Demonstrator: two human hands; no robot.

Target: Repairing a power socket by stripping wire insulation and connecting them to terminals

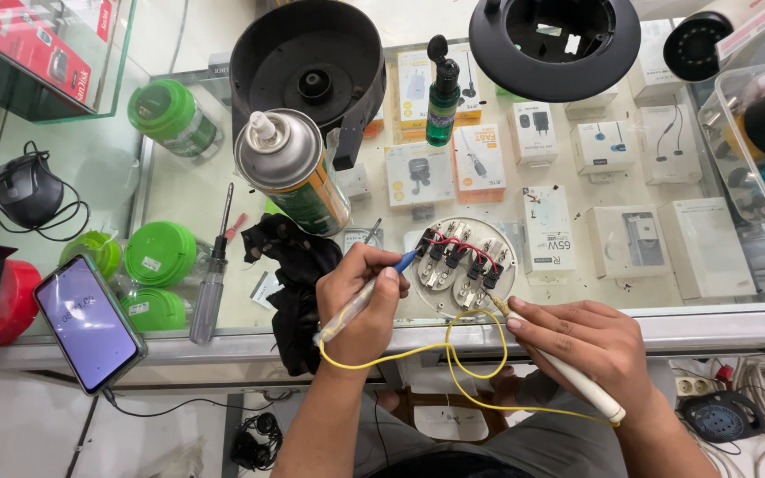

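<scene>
Yellow lead [453, 354] links two probes pinched in my hands, left hand [363, 305] and right hand [591, 341], tips angled onto the round white switch plate [462, 270] on the glass worktop [214, 190].

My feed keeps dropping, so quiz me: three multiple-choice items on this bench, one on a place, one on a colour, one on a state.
1. Where does the clear-handled screwdriver lie?
A. Left of the black cloth
B. On the round white switch plate
C. Inside the black housing

2. What colour is the wire looping between the two probes?
A. Red
B. Yellow
C. Green

3. What state is the smartphone in?
A. Screen dark
B. Face down
C. Screen lit

Answers:
1. A: it lies on the glass counter, left of the black cloth.
2. B: the yellow wire runs from the clear probe in the left hand to the white probe in the right hand, both tips at the round white switch plate.
3. C: the smartphone lies face up, its screen glowing pale violet.
</scene>
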